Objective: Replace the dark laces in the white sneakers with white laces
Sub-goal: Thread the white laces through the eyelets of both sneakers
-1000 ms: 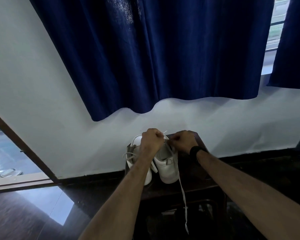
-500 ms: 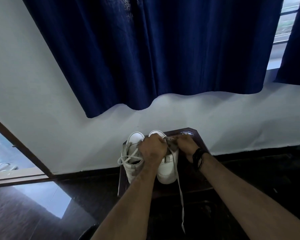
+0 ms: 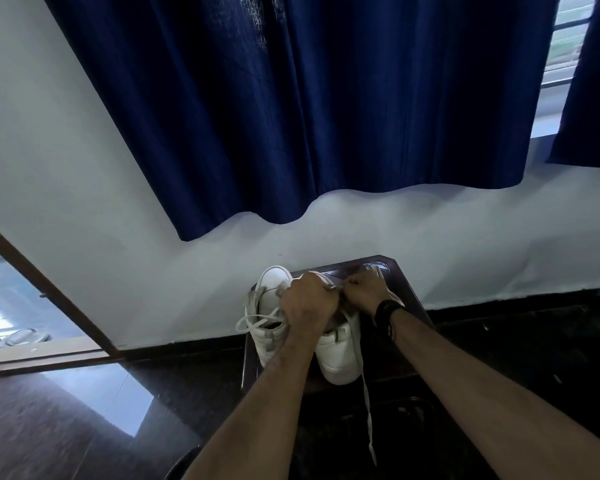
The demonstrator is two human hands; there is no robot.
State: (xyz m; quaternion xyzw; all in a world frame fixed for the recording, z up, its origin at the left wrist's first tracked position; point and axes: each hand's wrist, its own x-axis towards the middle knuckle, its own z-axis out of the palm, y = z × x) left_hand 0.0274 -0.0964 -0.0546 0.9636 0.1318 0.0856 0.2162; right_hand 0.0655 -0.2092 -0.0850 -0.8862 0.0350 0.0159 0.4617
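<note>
Two white sneakers are sitting side by side on a small dark table [image 3: 409, 306] that is standing against the wall. The right sneaker [image 3: 338, 358] is getting a white lace [image 3: 365, 393], and one loose end of that lace is hanging down over the table's front edge toward the floor. The left sneaker [image 3: 269, 306] is already wearing a white lace, with a loop sticking out on its left side.

Both hands are working close together on top of the right sneaker, knuckles up and arms reaching forward. The left hand [image 3: 307, 301] is curling its fingers, and a small white lace tip is poking out beside its knuckles, so its grip seems to be pinching the lace (the fingertips are hiding under the hand). The right hand [image 3: 366, 289] is also curling tightly near the lace, but I cannot tell what its grip is holding. A black band [image 3: 387, 308] is sitting on the right wrist.

No words or brand marks can be read on the shoes.

Behind the table, a dark blue curtain [image 3: 291, 116] is hanging over a pale wall [image 3: 66, 202]. The floor [image 3: 49, 427] is looking dark and shiny.
</note>
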